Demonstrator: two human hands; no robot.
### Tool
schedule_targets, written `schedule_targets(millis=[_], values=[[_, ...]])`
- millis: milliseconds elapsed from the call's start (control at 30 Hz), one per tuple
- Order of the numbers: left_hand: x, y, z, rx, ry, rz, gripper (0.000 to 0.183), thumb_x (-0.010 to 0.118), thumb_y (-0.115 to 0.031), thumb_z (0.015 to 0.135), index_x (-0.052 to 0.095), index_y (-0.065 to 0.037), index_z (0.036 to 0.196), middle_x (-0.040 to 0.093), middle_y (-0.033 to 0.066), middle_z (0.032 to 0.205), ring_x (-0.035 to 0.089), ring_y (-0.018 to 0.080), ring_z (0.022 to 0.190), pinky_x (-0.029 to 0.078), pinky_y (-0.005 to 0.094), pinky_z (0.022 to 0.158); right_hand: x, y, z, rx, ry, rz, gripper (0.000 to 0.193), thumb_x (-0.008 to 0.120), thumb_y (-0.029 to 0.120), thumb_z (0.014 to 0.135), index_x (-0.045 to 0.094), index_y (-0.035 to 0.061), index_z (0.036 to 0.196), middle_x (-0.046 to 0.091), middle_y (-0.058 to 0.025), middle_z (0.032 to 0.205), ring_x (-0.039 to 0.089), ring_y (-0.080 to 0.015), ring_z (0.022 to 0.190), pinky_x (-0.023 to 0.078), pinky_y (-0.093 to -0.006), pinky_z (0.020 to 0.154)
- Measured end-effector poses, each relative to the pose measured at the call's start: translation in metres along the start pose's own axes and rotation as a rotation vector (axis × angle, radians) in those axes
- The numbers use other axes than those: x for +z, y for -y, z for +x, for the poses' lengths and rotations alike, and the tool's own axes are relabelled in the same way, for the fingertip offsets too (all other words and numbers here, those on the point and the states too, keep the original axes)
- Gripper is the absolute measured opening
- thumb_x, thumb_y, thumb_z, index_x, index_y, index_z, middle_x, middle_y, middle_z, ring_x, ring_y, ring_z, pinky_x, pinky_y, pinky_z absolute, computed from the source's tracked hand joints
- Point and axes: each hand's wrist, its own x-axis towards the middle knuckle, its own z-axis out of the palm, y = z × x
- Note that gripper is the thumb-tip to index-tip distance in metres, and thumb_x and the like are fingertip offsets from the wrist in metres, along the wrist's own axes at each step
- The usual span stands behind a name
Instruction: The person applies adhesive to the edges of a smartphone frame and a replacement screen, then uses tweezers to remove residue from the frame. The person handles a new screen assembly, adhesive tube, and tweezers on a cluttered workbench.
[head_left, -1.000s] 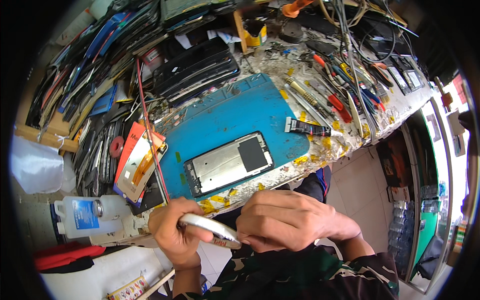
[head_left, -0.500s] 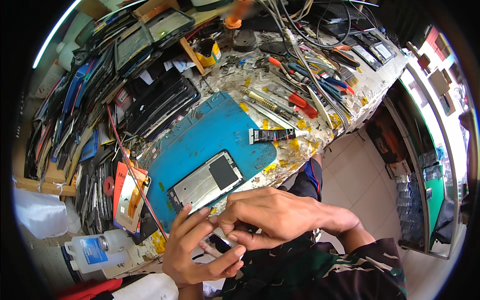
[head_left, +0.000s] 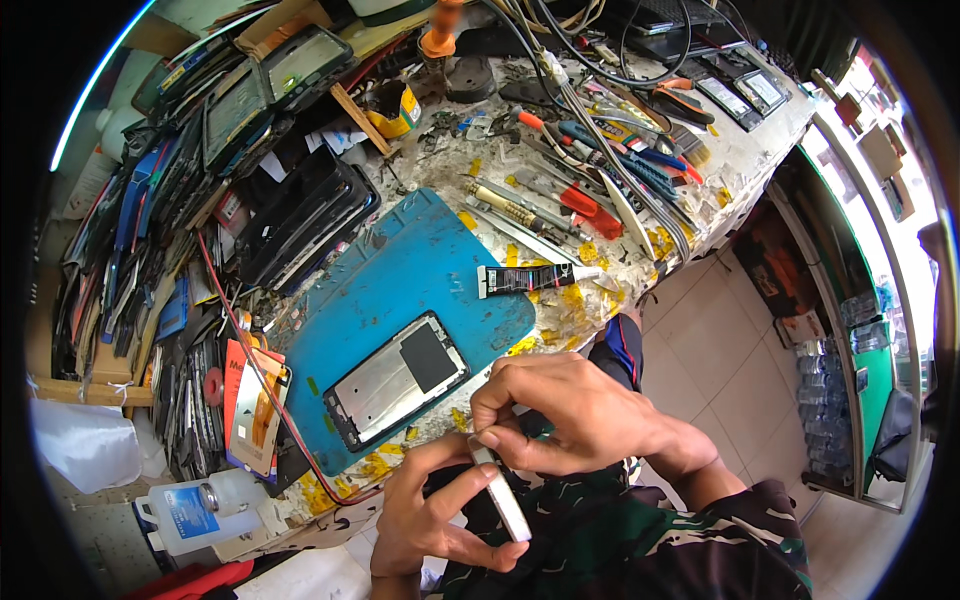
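My left hand (head_left: 440, 510) grips a slim, phone-shaped slab (head_left: 505, 497) by its long edges, tilted so that a narrow whitish side faces up. At the slab's upper end my right hand (head_left: 560, 410) is closed in a pinch. Whatever its fingertips hold there, if anything, is hidden. Beyond my hands, on a blue work mat (head_left: 400, 265), lies a phone frame (head_left: 390, 385) with a silvery inside and a dark rectangle. A black glue tube (head_left: 525, 279) with a pale nozzle lies across the mat's right edge.
Screwdrivers, pliers and a red-handled tool (head_left: 590, 210) crowd the bench's far right. Stacked phone parts (head_left: 130, 260) fill the left side. A plastic bottle with a blue label (head_left: 185, 512) stands at lower left. A red cable (head_left: 250, 345) runs along the mat's left side.
Both hands have shifted right, away from the phone frame. The slab has turned and now shows its narrow side. My view has moved slightly, so the bench appears further left.
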Motion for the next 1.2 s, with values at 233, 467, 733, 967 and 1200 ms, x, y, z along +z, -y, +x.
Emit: schedule_targets(millis=[233, 467, 733, 967, 1200], values=[[0.023, 0.01, 0.019, -0.003, 0.086, -0.29, 0.077, 0.084, -0.042, 0.068, 0.051, 0.0, 0.123, 0.053, 0.0185, 0.114, 0.059, 0.0331, 0.105, 0.054, 0.0405, 0.085, -0.033, 0.004, -0.02, 0.202, 0.056, -0.012, 0.016, 0.067, 0.012, 0.082, 0.06, -0.0001, 0.09, 0.061, -0.0086, 0.076, 0.062, -0.0229, 0.066, 0.049, -0.0342, 0.062], [0.039, 0.015, 0.032, 0.014, 0.137, -0.259, 0.077, 0.079, -0.046, 0.071, 0.057, 0.006, 0.123, 0.054, 0.0209, 0.122, 0.059, 0.0333, 0.111, 0.053, 0.0402, 0.089, -0.055, 0.004, -0.039, 0.262, 0.039, -0.073, 0.015, 0.069, 0.011, 0.081, 0.061, 0.0002, 0.089, 0.06, -0.0081, 0.074, 0.062, -0.0222, 0.066, 0.049, -0.0336, 0.062], [0.057, 0.023, 0.032, -0.06, 0.07, -0.339, 0.08, 0.075, -0.053, 0.071, 0.062, 0.01, 0.117, 0.059, 0.0212, 0.12, 0.063, 0.0309, 0.104, 0.053, 0.0378, 0.089, -0.075, 0.0, -0.04, 0.206, -0.208, -0.194, 0.01, 0.073, 0.003, 0.08, 0.065, 0.0018, 0.085, 0.064, -0.0068, 0.076, 0.062, -0.0186, 0.065, 0.048, -0.0303, 0.058], [0.07, 0.035, 0.028, -0.066, -0.208, -0.484, 0.092, 0.07, -0.062, 0.073, 0.054, 0.015, 0.119, 0.045, 0.0253, 0.119, 0.067, 0.0349, 0.086, 0.061, 0.0439, 0.075, -0.117, -0.018, -0.02, 0.166, -0.409, -0.725, 0.018, 0.07, 0.001, 0.082, 0.068, 0.0022, 0.099, 0.07, -0.0121, 0.106, 0.068, -0.0278, 0.099, 0.054, -0.0364, 0.084], [0.068, 0.041, 0.031, -0.079, -0.229, -0.53, 0.089, 0.073, -0.059, 0.073, 0.054, 0.016, 0.117, 0.045, 0.0229, 0.117, 0.067, 0.035, 0.087, 0.063, 0.044, 0.072, -0.136, -0.032, -0.003, 0.36, -0.462, -1.249, 0.034, 0.071, 0.021, 0.085, 0.065, -0.001, 0.109, 0.061, -0.0186, 0.122, 0.055, -0.034, 0.118, 0.045, -0.0439, 0.098]])
